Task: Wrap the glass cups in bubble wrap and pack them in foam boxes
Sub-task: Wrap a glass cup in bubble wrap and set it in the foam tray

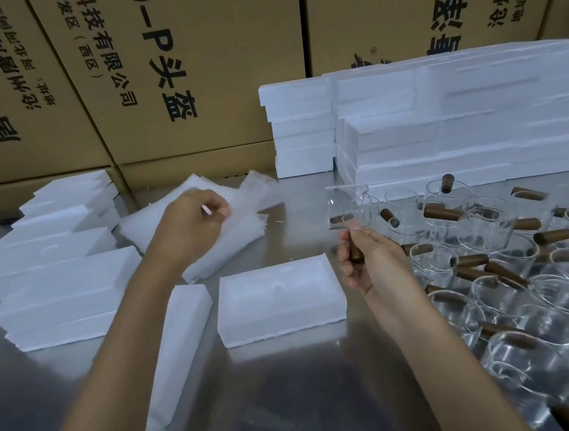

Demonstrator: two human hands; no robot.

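Our right hand (366, 259), right of middle, has its fingers curled round the brown handle (355, 252) of a glass cup (351, 206). We hold the cup up off the table (309, 402) by that handle, most likely so our fingers stay off the glass. Our left hand (194, 223), up and left of middle, sits on the stack of bubble wrap (209, 242). Its finger and thumb tips are pressed together, and they seem to pinch the top sheet (260, 186). This part is blurry, so we cannot be fully sure. We think the sheet is being lifted so the cup can go onto it. Just below, in the middle, an open foam box (280, 301) waits between our arms, close by so the wrapped cup has a short trip. Its lid (181, 348) lies just beside it on the left. Many more cups (522, 280) crowd the right side of the table, handles pointing every way. More foam boxes (55, 287) are stacked at the left, and a big pile (457, 124) sits at the upper right. Tall cardboard cartons (160, 71) stand across the top.
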